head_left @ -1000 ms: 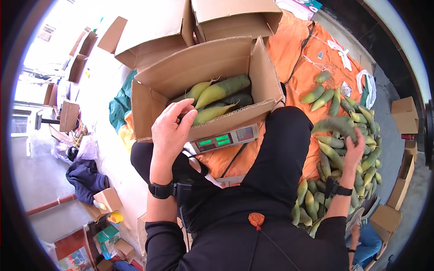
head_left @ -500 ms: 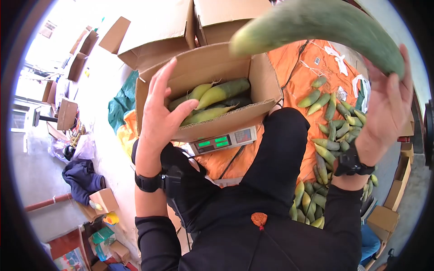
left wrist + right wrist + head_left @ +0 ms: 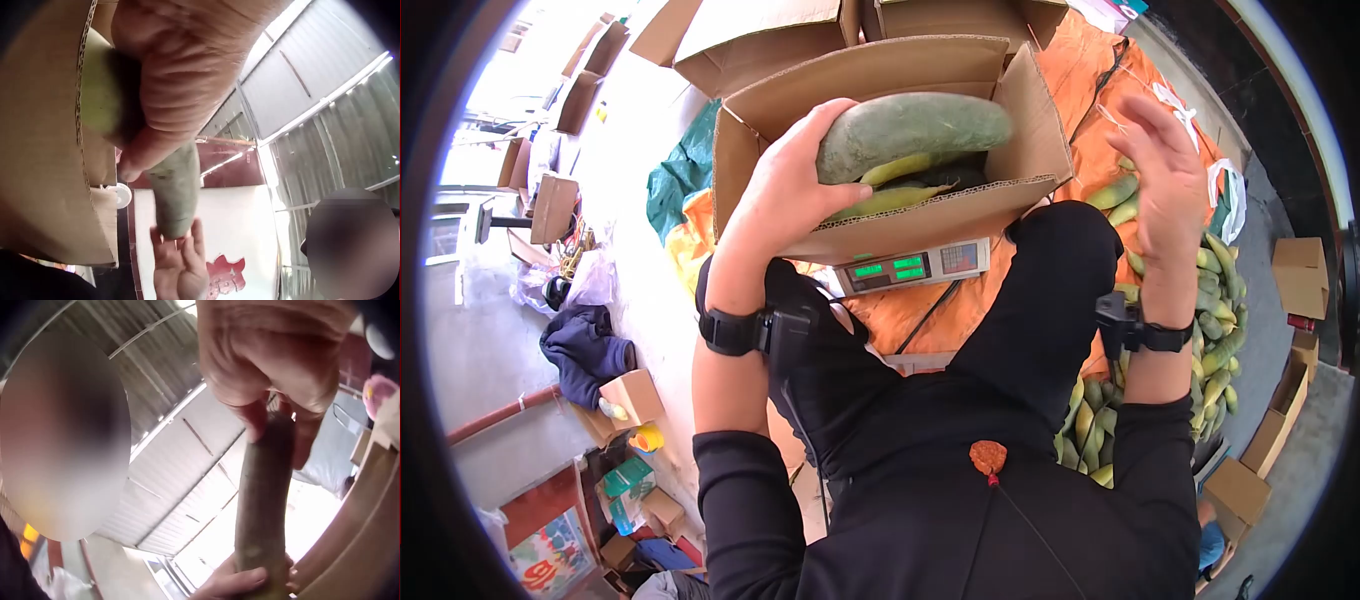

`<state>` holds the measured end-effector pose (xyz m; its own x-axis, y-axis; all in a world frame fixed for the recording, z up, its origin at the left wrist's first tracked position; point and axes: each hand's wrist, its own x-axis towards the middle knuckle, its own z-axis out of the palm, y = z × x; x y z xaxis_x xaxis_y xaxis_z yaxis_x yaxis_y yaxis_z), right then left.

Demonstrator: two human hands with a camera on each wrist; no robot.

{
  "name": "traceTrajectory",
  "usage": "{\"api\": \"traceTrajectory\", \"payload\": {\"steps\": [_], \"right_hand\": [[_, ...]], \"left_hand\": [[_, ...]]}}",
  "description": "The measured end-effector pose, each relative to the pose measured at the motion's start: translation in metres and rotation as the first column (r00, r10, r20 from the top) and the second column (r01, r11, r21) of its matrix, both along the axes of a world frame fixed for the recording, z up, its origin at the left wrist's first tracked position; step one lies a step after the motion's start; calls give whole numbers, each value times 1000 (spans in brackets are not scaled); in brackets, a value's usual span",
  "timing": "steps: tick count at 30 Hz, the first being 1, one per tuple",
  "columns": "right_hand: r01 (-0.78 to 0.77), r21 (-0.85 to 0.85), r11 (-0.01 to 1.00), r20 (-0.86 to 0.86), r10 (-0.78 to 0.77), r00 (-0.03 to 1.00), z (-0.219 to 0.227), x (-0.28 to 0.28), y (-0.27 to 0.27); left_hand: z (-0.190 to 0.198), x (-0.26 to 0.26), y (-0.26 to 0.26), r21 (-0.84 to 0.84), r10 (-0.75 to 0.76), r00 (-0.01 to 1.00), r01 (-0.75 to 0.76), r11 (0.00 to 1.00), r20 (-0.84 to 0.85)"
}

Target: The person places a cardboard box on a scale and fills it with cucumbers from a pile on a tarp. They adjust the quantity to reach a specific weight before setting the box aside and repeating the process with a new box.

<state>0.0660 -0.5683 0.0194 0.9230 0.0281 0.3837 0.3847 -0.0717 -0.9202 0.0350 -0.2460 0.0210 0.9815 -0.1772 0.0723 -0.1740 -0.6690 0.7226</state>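
The large pale-green vegetable, long, thick and slightly curved (image 3: 920,128), lies to the right of the fingers of the left hand (image 3: 785,188). This hand is the nearer one: it grips the left end, with the thumb on the side toward the person and the fingers on the far side. From this grip the long axis goes almost sideways across the opening of the brown cardboard box (image 3: 940,224), so the free end points toward the right hand (image 3: 1168,188).

Between this free end and the right fingers, the head view shows a gap. These fingers are loosely spread, a little bent, and hold nothing. In the right wrist view the end appears between them, but I judge that it is only in line with them.

Below the left fingers, inside the box, are slim yellow-green vegetables (image 3: 892,201); I cannot tell if the gripped one touches them. Nearer to the person than the left thumb, beyond the box wall, is the white electronic scale with green digits (image 3: 915,269).
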Motion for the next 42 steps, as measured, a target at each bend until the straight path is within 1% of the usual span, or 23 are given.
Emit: {"api": "traceTrajectory", "payload": {"steps": [2, 4, 7, 9, 11, 12, 14, 17, 19, 22, 23, 27, 28, 29, 31, 32, 33, 34, 35, 37, 38, 40, 42], "right_hand": [[166, 52, 985, -195, -153, 969, -24, -4, -39], [200, -4, 980, -245, -194, 950, -59, -15, -78], [288, -172, 942, -384, -334, 861, -119, -49, -126], [316, -187, 930, -500, -367, 784, -151, -78, -150], [348, -335, 876, -590, -483, 647, -177, -107, -167], [370, -341, 864, -589, -504, 632, -198, -119, -179], [274, -521, 808, -537, -560, 630, -240, -155, -209], [202, -656, 728, -516, -627, 584, -265, -199, -232], [181, -698, 693, -508, -657, 557, -281, -228, -245], [114, -661, 742, -695, -663, 278, -302, -266, -252], [116, -659, 744, -699, -662, 272, -311, -281, -253], [-131, -729, 672, -678, -683, 270, -366, -341, -253], [-217, -744, 632, -666, -682, 301, -370, -351, -247], [-346, -775, 529, -632, -658, 410, -401, -376, -253], [-344, -739, 579, -666, -701, 253, -372, -382, -217], [-460, -675, 577, -704, -689, 171, -369, -385, -208], [-455, -696, 555, -682, -708, 180, -367, -394, -194], [-581, -622, 525, -683, -726, 74, -356, -391, -181], [-603, -631, 488, -652, -755, 72, -332, -387, -164], [-611, -664, 431, -605, -790, 101, -325, -390, -154], [-614, -665, 425, -610, -784, 118, -329, -392, -155], [-683, -608, 405, -575, -818, 27, -345, -395, -161], [-676, -604, 423, -612, -789, 52, -354, -397, -173]], "left_hand": [[-14, 5, 2, 66, -34, 999, 35, 997, -18], [-15, 9, -6, 148, -80, 989, 99, 984, -126], [-15, 13, -14, 99, -115, 951, 149, 984, -286], [-24, 13, -13, 82, -133, 948, 163, 983, -288], [-42, 17, 1, -99, -132, 908, 100, 990, -399], [-35, 17, -1, -43, -116, 925, 108, 993, -362], [-37, 11, 1, -25, -60, 977, 56, 998, -203], [-25, -3, -5, -23, 55, 998, -56, 998, -41], [-24, -15, -5, -126, 147, 989, -146, 981, -3], [-25, -33, -6, -8, 192, 977, -192, 981, 95], [-28, -36, -6, 27, 210, 967, -216, 976, 146], [-31, -47, -11, 85, 226, 945, -252, 964, 235], [-32, -48, -11, 65, 246, 939, -269, 961, 241], [-33, -49, -11, 79, 256, 935, -283, 956, 247], [-34, -50, -14, 38, 276, 926, -295, 955, 258], [-35, -50, -16, 47, 292, 919, -315, 948, 264], [-33, -50, -19, 66, 268, 918, -299, 952, 292], [-31, -50, -22, 86, 259, 916, -298, 951, 307], [-28, -50, -25, 102, 249, 914, -295, 950, 319], [-26, -51, -30, 115, 240, 913, -292, 950, 331], [-26, -52, -30, 107, 245, 915, -292, 951, 321], [-26, -53, -30, 98, 256, 913, -300, 949, 316], [-25, -54, -31, 89, 259, 919, -297, 951, 298]]}}
